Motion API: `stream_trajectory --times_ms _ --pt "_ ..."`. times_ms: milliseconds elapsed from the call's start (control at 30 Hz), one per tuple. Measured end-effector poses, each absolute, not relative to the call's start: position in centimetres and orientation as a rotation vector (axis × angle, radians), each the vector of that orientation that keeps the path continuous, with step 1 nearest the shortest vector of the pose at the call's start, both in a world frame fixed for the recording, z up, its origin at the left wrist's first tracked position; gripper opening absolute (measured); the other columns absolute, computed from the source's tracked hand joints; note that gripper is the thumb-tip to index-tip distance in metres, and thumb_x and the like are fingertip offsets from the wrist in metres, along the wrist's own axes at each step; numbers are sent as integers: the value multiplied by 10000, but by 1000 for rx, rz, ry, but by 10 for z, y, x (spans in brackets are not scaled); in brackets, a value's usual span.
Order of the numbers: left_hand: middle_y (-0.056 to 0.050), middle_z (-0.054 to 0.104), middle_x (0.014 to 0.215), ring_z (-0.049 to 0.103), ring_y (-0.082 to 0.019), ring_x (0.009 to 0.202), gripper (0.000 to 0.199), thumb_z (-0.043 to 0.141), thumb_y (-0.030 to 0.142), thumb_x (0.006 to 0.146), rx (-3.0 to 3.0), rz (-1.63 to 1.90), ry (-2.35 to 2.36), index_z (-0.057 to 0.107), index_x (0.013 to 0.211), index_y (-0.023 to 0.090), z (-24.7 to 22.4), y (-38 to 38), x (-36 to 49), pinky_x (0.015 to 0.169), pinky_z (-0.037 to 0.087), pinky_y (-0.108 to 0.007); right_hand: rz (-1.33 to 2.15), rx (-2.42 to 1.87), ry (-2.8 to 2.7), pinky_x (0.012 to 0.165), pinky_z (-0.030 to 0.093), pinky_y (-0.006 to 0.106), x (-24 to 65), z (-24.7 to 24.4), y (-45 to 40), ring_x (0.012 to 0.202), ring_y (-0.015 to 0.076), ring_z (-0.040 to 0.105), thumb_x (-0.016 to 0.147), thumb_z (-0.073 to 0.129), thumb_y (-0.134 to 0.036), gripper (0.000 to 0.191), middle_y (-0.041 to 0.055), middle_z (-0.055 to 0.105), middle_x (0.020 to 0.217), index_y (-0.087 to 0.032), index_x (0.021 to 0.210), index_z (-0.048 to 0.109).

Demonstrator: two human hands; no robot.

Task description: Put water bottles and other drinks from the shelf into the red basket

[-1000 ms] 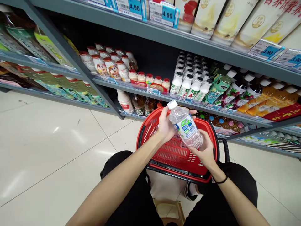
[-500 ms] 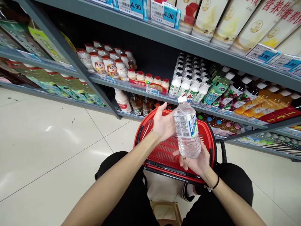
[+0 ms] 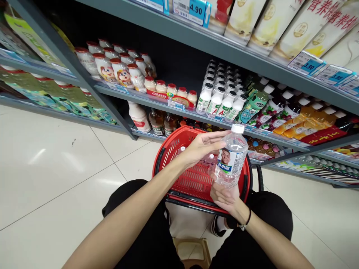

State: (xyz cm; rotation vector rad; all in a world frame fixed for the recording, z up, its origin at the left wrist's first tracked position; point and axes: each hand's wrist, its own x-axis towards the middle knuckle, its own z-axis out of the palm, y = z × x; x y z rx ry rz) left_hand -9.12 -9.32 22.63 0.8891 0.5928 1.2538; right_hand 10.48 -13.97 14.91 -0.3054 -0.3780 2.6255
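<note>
A clear plastic bottle with a white cap and a blue and white label stands almost upright above the right side of a red basket. My right hand is closed round its lower part from below. My left hand reaches over the basket, its fingers stretched out and their tips at the bottle's upper left side. Beneath my left hand, other clear bottles lie in the basket, partly hidden.
Shelves cross the view behind the basket, with small white bottles, red-capped bottles and cartons. My knees flank the basket. A beige stool shows below, on the tiled floor.
The bottle has turned, so a face picture on its label now shows. My left hand has moved to the bottle's upper side, and my right fingers have closed round its base. The view has shifted slightly.
</note>
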Motion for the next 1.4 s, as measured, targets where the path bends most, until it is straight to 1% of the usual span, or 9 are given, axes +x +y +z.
stream_trajectory --times_ms 100,200,267,533,633,800,967,1100,1400 --pt "-116 768 1207 706 -264 1127 483 837 322 785 904 1301 658 763 1252 225 221 -91 -91 974 541 -392 2707 -175 -305 263 192 137 103 141 -143 227 35 146 1039 496 -506 347 -95 512 458 -183 912 514" --pt "-126 769 1203 716 -272 1115 479 847 332 774 858 1334 702 772 1234 221 215 -89 -91 972 554 -412 2715 -192 -305 254 175 125 101 138 -143 225 27 139 1056 475 -350 264 -94 504 449 -181 855 493" --pt "-127 771 1200 720 -274 1113 471 848 318 773 831 1341 691 774 1227 215 214 -89 -91 993 552 -426 2687 -280 -368 252 161 128 99 139 -142 233 33 148 1046 475 -311 251 -96 475 434 -182 831 491" --pt "-109 771 1211 709 -279 1156 425 839 287 779 855 1332 644 787 1195 220 224 -94 -91 1071 517 -446 2601 -403 -557 285 193 182 96 139 -142 271 78 210 1006 495 -558 409 -86 428 412 -195 819 520" --pt "-111 768 1219 721 -274 1104 443 821 311 801 866 1314 653 771 1233 231 224 -95 -93 994 543 -425 2567 -508 -595 306 199 193 95 142 -142 290 87 218 1000 479 -554 405 -77 421 414 -196 821 535" --pt "-115 765 1223 715 -263 1027 417 776 330 828 810 1320 658 773 1235 240 218 -92 -93 893 538 -400 2458 -695 -558 380 240 192 90 154 -141 359 89 254 997 475 -436 311 -60 422 481 -180 851 572" --pt "-102 731 1305 671 -296 1134 429 729 418 846 782 1314 609 768 1238 250 215 -87 -93 937 493 -414 2369 -769 -544 419 266 215 86 161 -142 403 94 249 982 470 -607 463 -50 443 550 -175 892 610" --pt "-93 719 1324 652 -304 1160 472 692 504 865 808 1303 602 749 1263 256 217 -87 -93 975 470 -423 2340 -737 -524 449 295 222 86 159 -142 422 90 264 967 388 -746 630 -34 480 592 -164 907 621" --pt "-102 726 1257 661 -288 1120 502 722 482 853 898 1293 679 703 1289 232 214 -87 -90 964 488 -398 2297 -766 -550 477 341 231 87 150 -140 445 104 323 970 333 -761 656 -22 481 586 -169 905 608"
